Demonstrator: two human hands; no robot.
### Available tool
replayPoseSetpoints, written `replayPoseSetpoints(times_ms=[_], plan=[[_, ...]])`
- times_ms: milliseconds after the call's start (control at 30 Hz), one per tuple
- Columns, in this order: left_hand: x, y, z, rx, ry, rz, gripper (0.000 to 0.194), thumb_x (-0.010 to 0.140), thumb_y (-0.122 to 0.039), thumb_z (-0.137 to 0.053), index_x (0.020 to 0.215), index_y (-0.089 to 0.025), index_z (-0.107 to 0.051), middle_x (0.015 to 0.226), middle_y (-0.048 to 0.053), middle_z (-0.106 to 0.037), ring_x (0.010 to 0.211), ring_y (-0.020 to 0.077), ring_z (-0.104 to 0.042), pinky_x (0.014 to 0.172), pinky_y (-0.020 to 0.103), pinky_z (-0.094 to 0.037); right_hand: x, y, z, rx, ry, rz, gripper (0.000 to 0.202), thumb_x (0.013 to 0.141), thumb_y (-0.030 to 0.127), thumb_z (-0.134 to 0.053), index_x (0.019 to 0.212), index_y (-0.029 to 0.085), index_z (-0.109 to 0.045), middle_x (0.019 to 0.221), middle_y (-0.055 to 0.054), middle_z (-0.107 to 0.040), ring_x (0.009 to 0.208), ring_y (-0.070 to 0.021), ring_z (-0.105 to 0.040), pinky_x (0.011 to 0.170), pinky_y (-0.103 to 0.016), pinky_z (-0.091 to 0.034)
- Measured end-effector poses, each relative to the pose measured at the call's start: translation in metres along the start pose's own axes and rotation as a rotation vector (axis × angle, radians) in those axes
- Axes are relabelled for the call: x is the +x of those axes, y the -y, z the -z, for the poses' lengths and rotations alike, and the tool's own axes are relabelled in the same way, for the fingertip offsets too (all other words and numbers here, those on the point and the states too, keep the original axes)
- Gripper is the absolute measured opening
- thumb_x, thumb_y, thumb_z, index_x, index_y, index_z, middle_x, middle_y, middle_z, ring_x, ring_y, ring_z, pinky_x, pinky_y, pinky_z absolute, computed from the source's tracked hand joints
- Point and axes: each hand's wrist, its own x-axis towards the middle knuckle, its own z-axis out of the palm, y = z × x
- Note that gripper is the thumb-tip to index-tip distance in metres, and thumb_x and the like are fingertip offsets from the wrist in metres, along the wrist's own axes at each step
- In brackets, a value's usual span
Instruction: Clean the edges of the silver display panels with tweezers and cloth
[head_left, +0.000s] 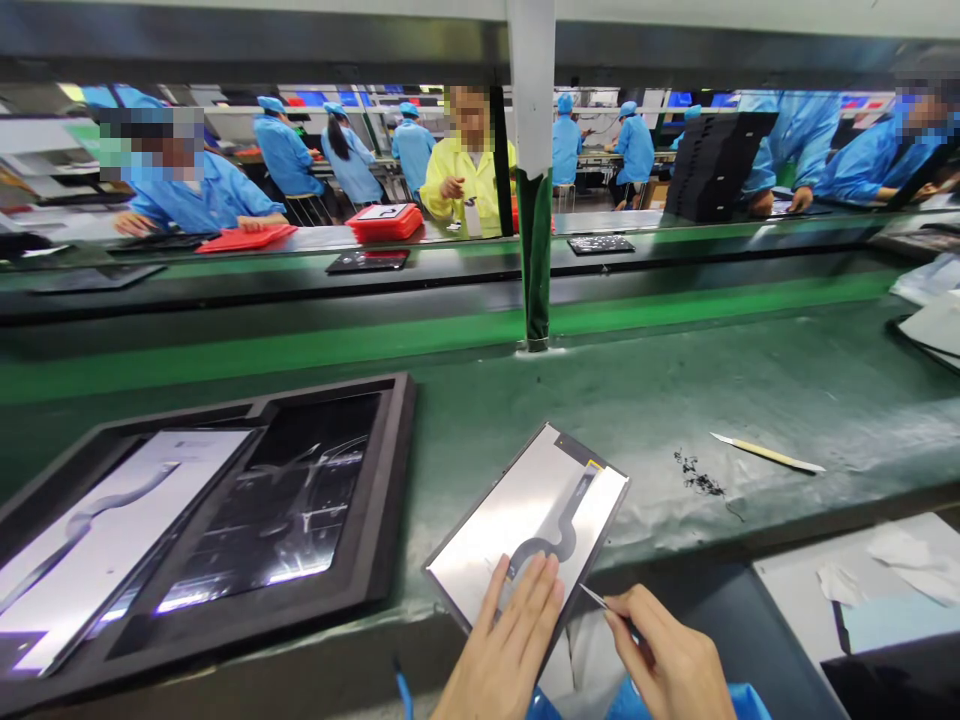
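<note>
A tablet-sized display panel [487,520] lies tilted at the front edge of the green bench, its silvery back up. A dark curved flex cable [568,530] runs across that back, with a yellow-edged end near the top right corner. My left hand [514,630] rests on the panel's lower part with fingers stretched out flat, covering some of the cable. In my right hand [664,650] I pinch slim metal tweezers [592,595]; their tip is at the panel's right edge. Whether the tip touches the panel I cannot tell.
A black foam tray [390,480] on the left holds more display panels [142,510]. To the right lie a pale double-ended blade tool [772,455] and black scraps [701,478]. A post [535,250] stands ahead. Co-workers sit beyond the line. Papers [915,560] lie lower right.
</note>
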Motion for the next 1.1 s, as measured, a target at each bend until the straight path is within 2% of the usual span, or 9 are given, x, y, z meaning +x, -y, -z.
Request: replayPoseSetpoints(times_ms=[233, 400, 600, 800, 933, 1000, 1100], plan=[[-0.001, 0.000, -0.001, 0.002, 0.008, 0.019, 0.050, 0.087, -0.002, -0.040, 0.133, -0.006, -0.057, 0.148, 0.013, -0.051, 0.146, 0.0269, -0.034, 0.123, 0.052, -0.017, 0.001, 0.000, 0.006, 0.129, 0.007, -0.131, 0.023, 0.100, 0.035, -0.048, 0.094, 0.024, -0.067, 0.076, -0.002, -0.071, 0.058, -0.0133, -0.069, 0.054, -0.016, -0.053], [0.003, -0.001, 0.001, 0.005, -0.042, 0.023, 0.038, 0.094, -0.015, -0.045, 0.128, -0.008, -0.061, 0.141, 0.011, -0.059, 0.147, 0.0259, -0.032, 0.124, 0.052, -0.008, -0.002, 0.001, 0.000, 0.173, -0.130, -0.229, 0.031, 0.100, 0.044, -0.044, 0.091, 0.024, -0.066, 0.073, -0.001, -0.069, 0.053, -0.0132, -0.064, 0.049, -0.018, -0.050], [0.007, 0.001, 0.000, 0.033, -0.089, 0.032, 0.037, 0.091, -0.009, -0.044, 0.122, -0.009, -0.065, 0.132, 0.010, -0.066, 0.150, 0.0249, -0.023, 0.124, 0.053, -0.005, -0.003, -0.002, 0.004, 0.156, -0.083, -0.242, 0.028, 0.099, 0.044, -0.048, 0.088, 0.025, -0.066, 0.070, 0.001, -0.068, 0.053, -0.0133, -0.063, 0.052, -0.019, -0.049], [0.004, 0.004, -0.002, 0.006, -0.081, -0.008, 0.040, 0.089, -0.004, -0.043, 0.123, -0.011, -0.064, 0.131, 0.007, -0.067, 0.150, 0.0218, -0.025, 0.124, 0.055, -0.003, 0.000, -0.008, 0.013, 0.193, -0.158, -0.300, 0.029, 0.098, 0.045, -0.050, 0.088, 0.025, -0.068, 0.073, 0.001, -0.070, 0.059, -0.0147, -0.066, 0.056, -0.019, -0.051], [-0.014, 0.017, -0.008, -0.037, -0.161, -0.006, 0.044, 0.090, -0.001, -0.035, 0.119, -0.015, -0.066, 0.128, 0.004, -0.069, 0.148, 0.0199, -0.029, 0.124, 0.056, -0.007, 0.000, -0.021, 0.024, 0.194, -0.134, -0.341, 0.022, 0.093, 0.043, -0.058, 0.095, 0.026, -0.071, 0.082, -0.001, -0.076, 0.068, -0.0170, -0.072, 0.057, -0.018, -0.053], [-0.026, 0.030, -0.008, 0.003, -0.079, -0.073, 0.047, 0.090, -0.001, -0.038, 0.125, -0.020, -0.064, 0.136, 0.001, -0.064, 0.148, 0.0196, -0.030, 0.125, 0.052, -0.009, -0.003, -0.026, 0.027, 0.186, -0.133, -0.366, 0.023, 0.093, 0.045, -0.058, 0.094, 0.026, -0.071, 0.080, 0.000, -0.076, 0.066, -0.0168, -0.072, 0.053, -0.017, -0.053], [-0.038, 0.050, 0.001, 0.074, -0.050, -0.129, 0.052, 0.088, -0.001, -0.038, 0.129, -0.021, -0.063, 0.143, -0.001, -0.058, 0.147, 0.0215, -0.032, 0.125, 0.048, -0.010, -0.007, -0.030, 0.026, 0.171, -0.153, -0.403, 0.026, 0.095, 0.047, -0.054, 0.091, 0.026, -0.069, 0.076, 0.001, -0.075, 0.063, -0.0161, -0.071, 0.049, -0.018, -0.051]])
